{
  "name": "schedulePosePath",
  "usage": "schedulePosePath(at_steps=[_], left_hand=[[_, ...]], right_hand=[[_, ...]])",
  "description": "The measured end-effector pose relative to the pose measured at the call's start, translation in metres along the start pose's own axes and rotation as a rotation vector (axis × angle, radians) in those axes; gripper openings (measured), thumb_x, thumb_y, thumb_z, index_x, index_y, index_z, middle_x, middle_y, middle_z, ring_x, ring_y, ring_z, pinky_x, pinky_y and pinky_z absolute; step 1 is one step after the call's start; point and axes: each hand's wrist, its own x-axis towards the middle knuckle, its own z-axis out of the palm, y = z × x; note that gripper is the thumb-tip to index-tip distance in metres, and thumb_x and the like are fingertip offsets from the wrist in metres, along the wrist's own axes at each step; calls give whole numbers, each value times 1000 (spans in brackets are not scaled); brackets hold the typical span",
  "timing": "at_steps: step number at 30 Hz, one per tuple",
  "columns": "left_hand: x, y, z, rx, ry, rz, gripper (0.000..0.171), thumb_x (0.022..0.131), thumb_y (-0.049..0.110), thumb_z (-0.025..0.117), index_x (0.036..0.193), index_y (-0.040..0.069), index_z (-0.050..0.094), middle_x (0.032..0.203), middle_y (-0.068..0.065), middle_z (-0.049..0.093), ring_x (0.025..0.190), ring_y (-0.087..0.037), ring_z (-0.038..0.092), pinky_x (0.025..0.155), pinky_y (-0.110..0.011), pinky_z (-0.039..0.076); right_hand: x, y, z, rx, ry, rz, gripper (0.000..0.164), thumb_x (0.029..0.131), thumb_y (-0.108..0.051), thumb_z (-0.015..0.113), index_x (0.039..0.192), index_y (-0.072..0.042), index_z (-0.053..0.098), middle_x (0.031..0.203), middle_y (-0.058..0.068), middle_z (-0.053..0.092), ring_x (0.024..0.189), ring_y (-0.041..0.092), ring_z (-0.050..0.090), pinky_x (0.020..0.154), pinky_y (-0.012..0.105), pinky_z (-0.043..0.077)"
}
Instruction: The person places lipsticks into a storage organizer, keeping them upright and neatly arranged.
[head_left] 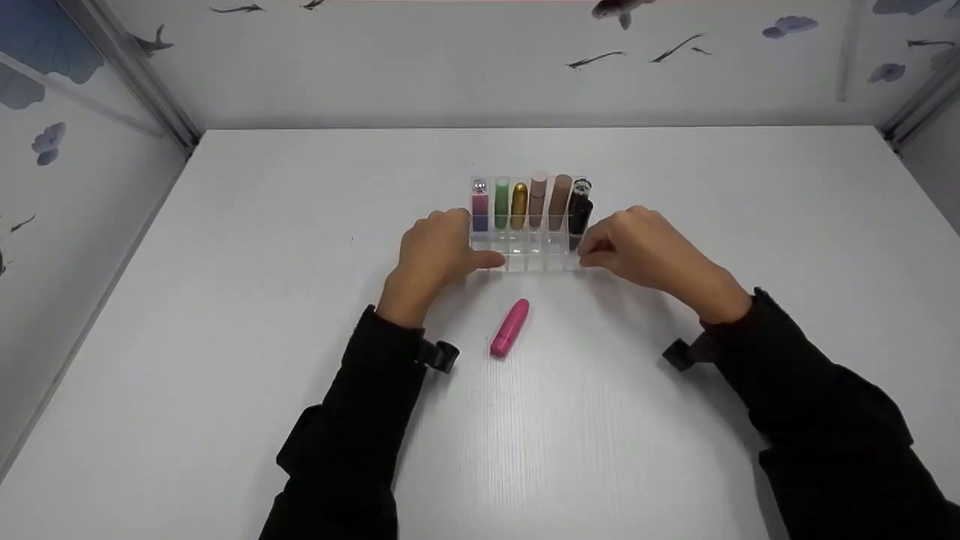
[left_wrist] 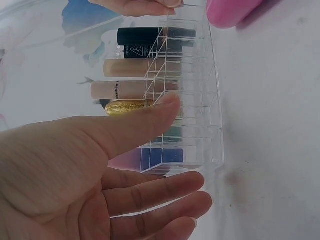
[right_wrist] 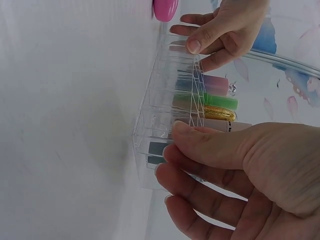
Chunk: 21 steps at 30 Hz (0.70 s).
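Observation:
A clear plastic lipstick holder (head_left: pixel 537 262) stands on the white table between both hands. Its back row holds a pink-and-blue tube (head_left: pixel 480 204), a green tube (head_left: pixel 502 202), a gold bullet-shaped tube (head_left: pixel 519 205), a pale pink tube (head_left: pixel 537 201), a brown tube (head_left: pixel 559 202) and black tubes (head_left: pixel 579 210). My left hand (head_left: pixel 436 251) rests at the holder's left end, thumb across the front, fingers straight along the side. At the right front corner, my right hand (head_left: pixel 645 247) pinches the holder with bent fingers and thumb. The front compartments hold no tubes.
A bright pink tube (head_left: pixel 510 328) lies slantwise on the table in front of the holder. White panels with fish and flower prints (head_left: pixel 480 67) rise behind the table and at its sides. Both sleeves are black, with a small camera at each wrist.

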Motion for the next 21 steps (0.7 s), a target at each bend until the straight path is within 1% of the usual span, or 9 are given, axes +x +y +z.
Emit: schedulePosePath(at_steps=[7,13,21], left_hand=[[0,1,0,-13,-16,-12,50,73,52,75,94,8,59,70,-1,48,65,-16,43,53,-29,34],[0,1,-1,-15,-22,-15,48,73,52,75,89,9,59,68,0,43,64,-15,41,52,-28,32],[-1,1,-2,-17,-13,-9,47,74,51,75,88,9,59,66,0,42,62,-15,40,52,-28,31]], right_hand=[[0,-1,0,-15,1,12,4,80,-10,74,82,-14,76,76,-3,72,62,8,58,58,25,46],[-1,-2,0,-3,-5,25,5,79,-10,74,82,-14,76,76,-3,72,62,8,57,58,25,46],[0,0,-1,0,-2,18,5,79,-10,74,81,-14,76,75,-4,71,61,8,56,57,25,44]])
